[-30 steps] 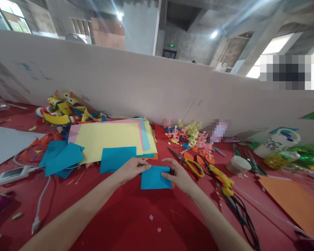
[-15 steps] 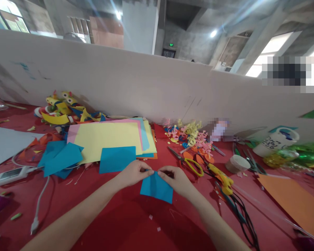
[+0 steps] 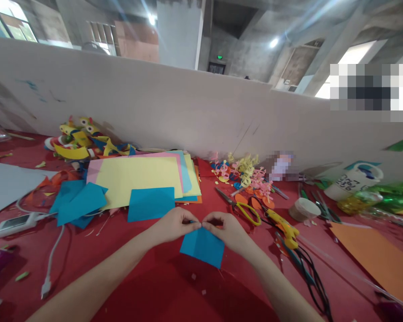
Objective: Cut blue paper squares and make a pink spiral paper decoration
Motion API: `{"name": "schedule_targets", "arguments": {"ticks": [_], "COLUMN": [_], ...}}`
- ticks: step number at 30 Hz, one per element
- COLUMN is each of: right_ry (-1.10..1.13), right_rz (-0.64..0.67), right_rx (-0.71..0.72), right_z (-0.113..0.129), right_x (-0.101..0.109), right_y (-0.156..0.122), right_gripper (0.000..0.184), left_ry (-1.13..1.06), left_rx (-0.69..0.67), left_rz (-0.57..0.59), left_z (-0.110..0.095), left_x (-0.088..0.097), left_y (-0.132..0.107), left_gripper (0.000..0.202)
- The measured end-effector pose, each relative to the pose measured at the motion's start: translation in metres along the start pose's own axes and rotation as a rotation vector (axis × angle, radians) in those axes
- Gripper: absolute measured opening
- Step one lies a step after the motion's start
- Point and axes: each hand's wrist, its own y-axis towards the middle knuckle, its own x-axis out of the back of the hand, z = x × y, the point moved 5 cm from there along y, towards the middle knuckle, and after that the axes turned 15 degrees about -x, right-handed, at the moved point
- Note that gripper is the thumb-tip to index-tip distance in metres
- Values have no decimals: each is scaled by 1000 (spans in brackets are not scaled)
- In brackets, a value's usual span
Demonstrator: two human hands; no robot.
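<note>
A small sheet of blue paper (image 3: 202,248) hangs from my fingertips over the red table, its lower edge slanting down to the right. My left hand (image 3: 179,223) pinches the top edge between thumb and forefinger. Close against it, my right hand (image 3: 221,227) pinches the same edge, and the fingertips of both hands nearly meet. The fingers cover most of that top edge, so I cannot tell whether it is folded. Behind my left hand lies a blue paper rectangle (image 3: 151,204). Yellow-handled scissors (image 3: 247,212) rest just beyond my right hand.
Stacked coloured sheets (image 3: 141,178) lie behind my hands, with blue pieces (image 3: 79,205) at left. Curled paper decorations (image 3: 246,172) cluster near the white partition (image 3: 154,107). A yellow glue gun (image 3: 286,229), its black cable (image 3: 317,279), a paper cup (image 3: 305,209) and orange paper (image 3: 378,259) occupy the right.
The blue sheet has tilted, its lower right corner dropping slightly and moving right. Both hands keep their pinch, with the fingertips shifted a little right and down.
</note>
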Motion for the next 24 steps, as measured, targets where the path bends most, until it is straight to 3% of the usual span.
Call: {"name": "schedule_targets", "arguments": {"ticks": [14, 20, 24], "right_ry": [-150, -87, -22], "right_rz": [42, -48, -47], "right_rx": [3, 6, -11], "right_z": [-9, -13, -13], "right_x": [18, 27, 29], "right_y": [5, 10, 11], "right_gripper": [27, 29, 30], "left_ry": [-90, -406, -501], "left_rx": [118, 143, 168], "left_rz": [-21, -48, -68], "left_z": [12, 9, 13], "left_x": [28, 27, 26], "left_y": [-4, -4, -5], "left_gripper": [38, 34, 33]}}
